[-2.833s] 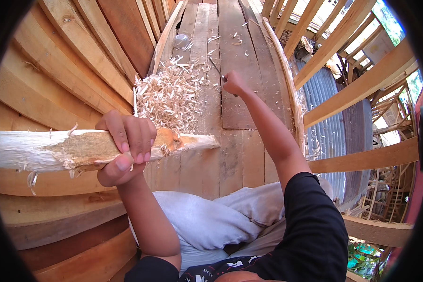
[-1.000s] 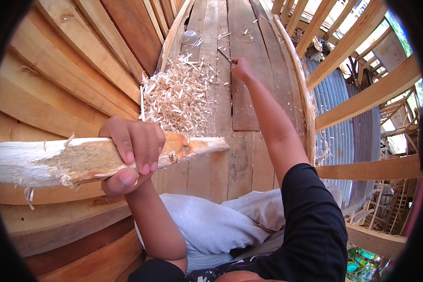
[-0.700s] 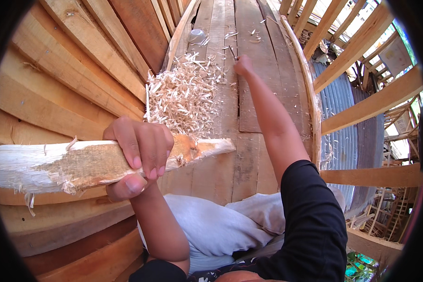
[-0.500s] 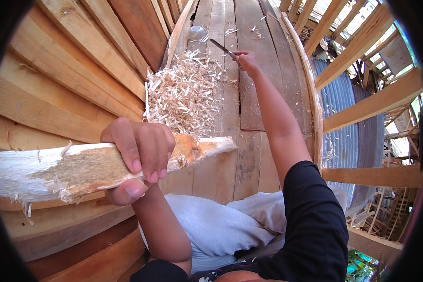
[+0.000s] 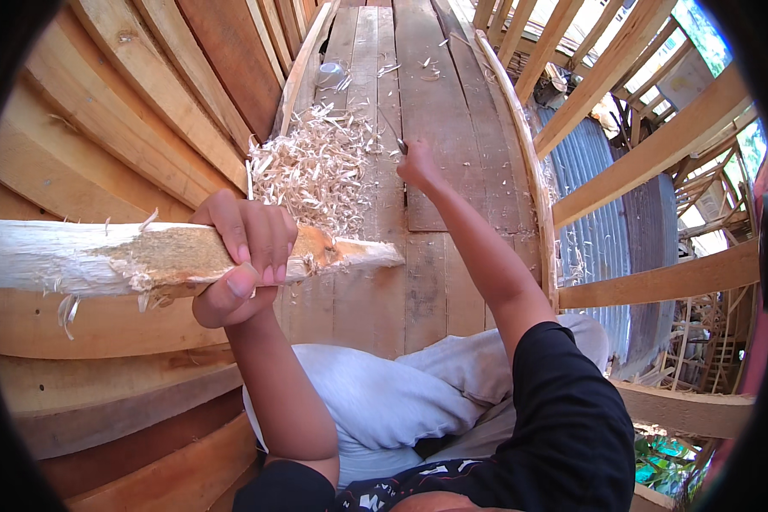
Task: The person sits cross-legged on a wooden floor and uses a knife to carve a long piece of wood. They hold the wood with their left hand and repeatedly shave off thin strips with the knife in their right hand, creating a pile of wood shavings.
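A long piece of pale wood (image 5: 43, 254), partly shaved white with a brown rough patch, stretches in from the left edge to a narrow tip over the floor. My left hand (image 5: 246, 247) is closed round it near that tapered end, thumb below and fingers over the top. Out in front, at arm's length, my right hand (image 5: 420, 164) is closed on the handle of a knife (image 5: 392, 128). Its thin blade points away and slightly left, apart from the wood, and is hard to make out against the boards. Most of the handle is hidden in the fist.
Curled wood shavings (image 5: 311, 166) lie heaped beyond the wood. A small clear cup (image 5: 330, 75) sits farther off on the plank floor (image 5: 431, 282). Upright planks (image 5: 145, 102) wall the left; spaced wooden ribs (image 5: 657, 171) and corrugated metal sheets (image 5: 584, 196) stand right. My crossed legs (image 5: 384, 392) are below.
My right hand has come nearer with the knife, whose blade has turned to look thinner. The wood and my left hand are slightly higher in view. The whole view has shifted a little.
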`<move>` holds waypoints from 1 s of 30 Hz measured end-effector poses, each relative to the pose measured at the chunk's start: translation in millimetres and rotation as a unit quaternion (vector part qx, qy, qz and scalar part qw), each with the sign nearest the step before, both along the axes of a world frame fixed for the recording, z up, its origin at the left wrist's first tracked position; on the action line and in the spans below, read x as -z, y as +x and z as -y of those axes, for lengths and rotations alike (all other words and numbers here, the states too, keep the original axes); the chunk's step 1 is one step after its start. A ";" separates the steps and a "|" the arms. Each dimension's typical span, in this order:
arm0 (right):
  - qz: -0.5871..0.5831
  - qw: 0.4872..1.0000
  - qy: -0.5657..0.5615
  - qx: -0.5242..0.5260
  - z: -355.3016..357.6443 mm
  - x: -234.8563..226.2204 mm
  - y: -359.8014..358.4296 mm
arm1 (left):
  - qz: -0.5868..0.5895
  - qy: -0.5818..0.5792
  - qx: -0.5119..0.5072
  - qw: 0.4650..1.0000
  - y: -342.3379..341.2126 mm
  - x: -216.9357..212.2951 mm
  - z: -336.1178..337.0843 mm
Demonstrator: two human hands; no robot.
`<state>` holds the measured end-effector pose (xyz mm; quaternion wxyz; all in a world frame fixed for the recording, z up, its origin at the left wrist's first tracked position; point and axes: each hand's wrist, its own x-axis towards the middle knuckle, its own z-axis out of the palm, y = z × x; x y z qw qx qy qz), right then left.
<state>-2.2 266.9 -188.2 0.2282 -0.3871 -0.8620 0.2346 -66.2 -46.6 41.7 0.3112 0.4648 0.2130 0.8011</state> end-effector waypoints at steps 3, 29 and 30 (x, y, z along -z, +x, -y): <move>0.164 0.979 -0.073 0.096 15.9 -5.7 3.0 | 0.007 -0.001 -0.001 1.000 3.2 -3.0 -2.2; 0.062 0.971 -0.227 0.032 77.7 -91.0 130.6 | -0.002 0.013 -0.060 0.998 20.5 -11.2 8.2; 0.045 0.976 -0.212 0.034 82.5 -101.1 145.5 | -0.004 0.020 -0.069 0.997 24.2 -12.7 6.6</move>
